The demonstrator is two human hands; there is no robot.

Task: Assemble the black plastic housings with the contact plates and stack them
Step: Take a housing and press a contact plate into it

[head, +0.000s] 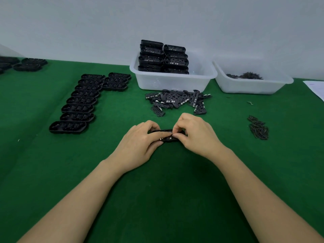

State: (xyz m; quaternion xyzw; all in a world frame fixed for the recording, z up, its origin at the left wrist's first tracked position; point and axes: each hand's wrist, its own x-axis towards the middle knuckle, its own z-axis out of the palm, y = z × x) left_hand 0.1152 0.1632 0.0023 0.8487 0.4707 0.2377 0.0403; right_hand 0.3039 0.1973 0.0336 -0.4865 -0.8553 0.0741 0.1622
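A black plastic housing (166,135) lies on the green cloth at the centre, mostly covered by both hands. My left hand (138,144) grips its left end with curled fingers. My right hand (194,134) pinches its right end, fingertips on a metal contact showing inside. A loose pile of contact plates (177,100) lies just beyond the hands. A row of empty housings (80,104) runs diagonally at the left, with a second short row (116,81) beside it. Stacked assembled housings (163,57) stand in a white tub (201,78).
A second white tub (252,85) at the back right holds small dark parts. A heap of dark screws (258,128) lies on the cloth to the right. More housings (28,64) sit at the far left. A white sheet of paper (317,88) lies at the right edge.
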